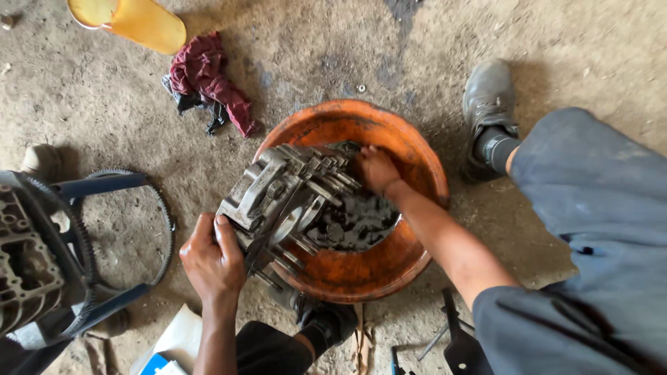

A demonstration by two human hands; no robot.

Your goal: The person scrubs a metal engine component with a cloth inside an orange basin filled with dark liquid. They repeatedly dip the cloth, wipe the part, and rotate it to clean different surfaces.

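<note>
A grey metal engine casing (pixel 278 198) with fins and protruding studs rests tilted on the rim of an orange basin (pixel 410 149). My left hand (pixel 210 260) grips the casing's near left corner. My right hand (pixel 377 169) presses against its far finned side, inside the basin. Dark liquid and small dark parts (pixel 358 222) lie in the basin's bottom.
A red rag (pixel 208 76) and a yellow container (pixel 132 21) lie on the dirt floor at the back left. A toothed ring gear (pixel 163 215) and a blue frame with an engine part (pixel 28 264) stand left. My shoes (pixel 490 104) flank the basin. Tools (pixel 451 333) lie near my right knee.
</note>
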